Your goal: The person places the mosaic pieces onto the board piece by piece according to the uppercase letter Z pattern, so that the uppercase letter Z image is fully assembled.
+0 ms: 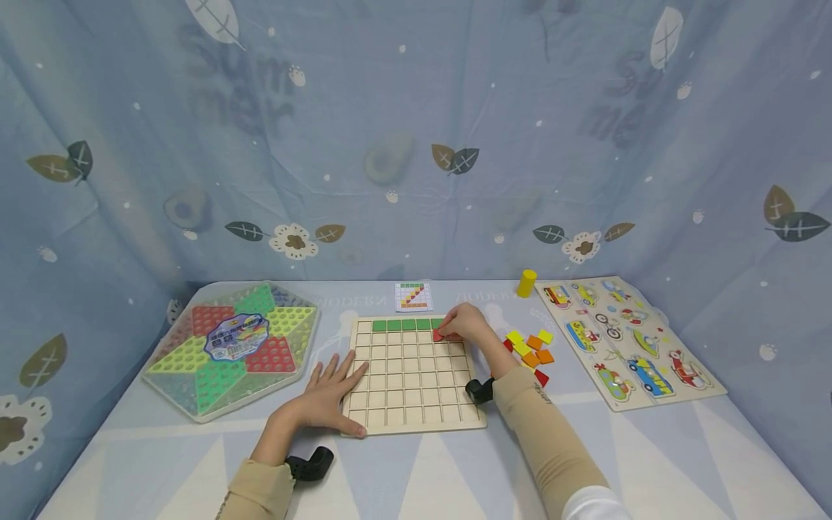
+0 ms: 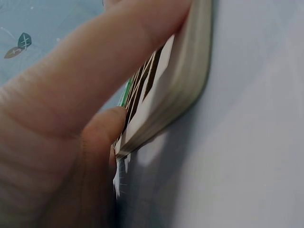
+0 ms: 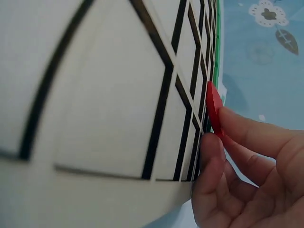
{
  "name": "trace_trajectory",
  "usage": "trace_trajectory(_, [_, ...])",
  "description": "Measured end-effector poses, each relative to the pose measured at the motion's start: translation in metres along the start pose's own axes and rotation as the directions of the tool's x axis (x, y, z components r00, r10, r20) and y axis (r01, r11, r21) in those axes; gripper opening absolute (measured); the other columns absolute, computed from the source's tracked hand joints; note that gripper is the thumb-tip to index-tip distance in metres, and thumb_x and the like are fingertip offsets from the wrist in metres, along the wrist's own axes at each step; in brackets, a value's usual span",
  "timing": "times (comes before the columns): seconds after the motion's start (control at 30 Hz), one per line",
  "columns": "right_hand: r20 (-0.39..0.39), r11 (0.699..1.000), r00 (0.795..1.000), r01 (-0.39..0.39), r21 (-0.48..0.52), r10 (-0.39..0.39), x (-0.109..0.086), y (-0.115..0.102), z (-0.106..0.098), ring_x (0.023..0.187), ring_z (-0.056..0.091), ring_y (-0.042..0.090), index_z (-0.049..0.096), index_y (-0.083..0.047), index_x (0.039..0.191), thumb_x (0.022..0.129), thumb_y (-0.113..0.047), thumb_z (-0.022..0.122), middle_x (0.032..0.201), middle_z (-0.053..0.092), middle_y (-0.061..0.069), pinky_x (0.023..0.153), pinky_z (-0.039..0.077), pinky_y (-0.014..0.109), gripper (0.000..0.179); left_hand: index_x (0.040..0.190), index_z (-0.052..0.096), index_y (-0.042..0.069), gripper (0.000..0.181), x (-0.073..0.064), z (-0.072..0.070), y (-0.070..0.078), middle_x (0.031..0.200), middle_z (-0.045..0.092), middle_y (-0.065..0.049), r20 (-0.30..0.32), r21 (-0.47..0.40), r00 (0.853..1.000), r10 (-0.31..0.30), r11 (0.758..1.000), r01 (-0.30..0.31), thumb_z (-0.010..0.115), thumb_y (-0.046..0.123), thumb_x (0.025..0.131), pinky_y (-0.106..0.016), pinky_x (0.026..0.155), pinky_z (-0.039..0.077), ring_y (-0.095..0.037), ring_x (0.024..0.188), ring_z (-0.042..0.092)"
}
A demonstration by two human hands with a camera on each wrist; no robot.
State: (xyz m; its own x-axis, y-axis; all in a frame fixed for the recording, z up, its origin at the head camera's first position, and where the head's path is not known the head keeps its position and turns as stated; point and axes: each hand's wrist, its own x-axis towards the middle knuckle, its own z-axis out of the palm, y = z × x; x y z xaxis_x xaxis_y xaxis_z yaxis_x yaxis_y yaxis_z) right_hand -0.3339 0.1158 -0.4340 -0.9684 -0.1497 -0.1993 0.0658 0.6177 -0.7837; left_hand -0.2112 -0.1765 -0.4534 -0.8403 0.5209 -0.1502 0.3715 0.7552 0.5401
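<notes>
A wooden grid board (image 1: 394, 379) lies on the table, with a row of green square tiles (image 1: 395, 326) in its far row. Between thumb and fingertips my right hand (image 1: 469, 326) pinches a red square tile (image 3: 214, 108), just below the right end of that row. In the right wrist view the red tile is tilted against the grid. My left hand (image 1: 328, 396) lies spread at the board's left edge. Its thumb touches the near left corner, and the left wrist view shows the fingers along the board's side (image 2: 190, 80).
Loose yellow, orange and red tiles (image 1: 531, 358) lie right of the board. Behind it is a pattern card (image 1: 413, 297). A yellow cylinder (image 1: 526, 283) stands at the back. A hexagonal game board (image 1: 230, 347) is at left, a vehicle picture puzzle (image 1: 627, 339) at right.
</notes>
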Motion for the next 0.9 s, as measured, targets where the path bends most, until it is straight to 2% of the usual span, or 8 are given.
trace_trajectory(0.13, [-0.022, 0.996, 1.000, 0.002, -0.087, -0.004, 0.001, -0.003, 0.002, 0.054, 0.055, 0.010, 0.071, -0.002, 0.076, 0.077, -0.008, 0.073, 0.067, 0.065, 0.004, 0.053, 0.048, 0.022, 0.006, 0.148, 0.019, 0.008, 0.113, 0.000, 0.000, 0.000, 0.153, -0.003, -0.021, 0.005, 0.000, 1.000, 0.000, 1.000, 0.000, 0.078, 0.052, 0.063, -0.061, 0.105, -0.008, -0.045, 0.137, -0.009])
trace_trajectory(0.3, [-0.030, 0.982, 0.998, 0.045, -0.183, -0.051, 0.001, -0.006, 0.004, 0.055, 0.052, 0.012, 0.067, -0.003, 0.074, 0.076, -0.007, 0.074, 0.068, 0.060, 0.004, 0.051, 0.044, 0.022, 0.008, 0.148, 0.019, 0.007, 0.113, 0.000, 0.000, 0.000, 0.153, -0.003, -0.022, 0.009, 0.002, 1.000, -0.003, 1.000, 0.003, 0.078, 0.052, 0.063, -0.061, 0.105, -0.008, -0.045, 0.137, -0.009])
trace_trajectory(0.4, [-0.030, 0.977, 0.998, 0.051, -0.208, -0.059, 0.000, -0.007, 0.003, 0.054, 0.048, 0.013, 0.064, -0.004, 0.076, 0.076, -0.010, 0.075, 0.065, 0.057, 0.003, 0.050, 0.041, 0.024, 0.012, 0.148, 0.019, 0.007, 0.113, -0.001, -0.001, 0.000, 0.153, -0.003, -0.022, 0.005, 0.000, 1.000, -0.002, 1.000, 0.002, 0.078, 0.052, 0.063, -0.061, 0.105, -0.008, -0.045, 0.137, -0.009])
trace_trajectory(0.6, [-0.062, 0.988, 0.998, 0.017, -0.155, -0.027, -0.004, 0.001, -0.009, 0.054, 0.050, 0.014, 0.063, -0.006, 0.083, 0.079, -0.018, 0.073, 0.067, 0.057, 0.004, 0.051, 0.042, 0.024, 0.016, 0.148, 0.019, 0.007, 0.113, -0.001, 0.000, 0.000, 0.153, -0.003, -0.022, -0.001, 0.011, 1.000, 0.001, 1.000, -0.001, 0.078, 0.052, 0.063, -0.061, 0.105, -0.008, -0.045, 0.137, -0.009])
trace_trajectory(0.9, [-0.116, 0.996, 0.993, -0.048, -0.081, 0.038, -0.018, 0.026, -0.041, 0.071, 0.055, 0.020, 0.063, -0.004, 0.093, 0.082, -0.018, 0.069, 0.084, 0.060, 0.010, 0.061, 0.047, 0.027, 0.019, 0.148, 0.019, 0.006, 0.112, -0.001, 0.000, 0.003, 0.153, -0.003, -0.022, -0.001, -0.006, 1.000, 0.006, 1.000, -0.006, 0.079, 0.050, 0.064, -0.061, 0.105, -0.008, -0.046, 0.137, -0.009])
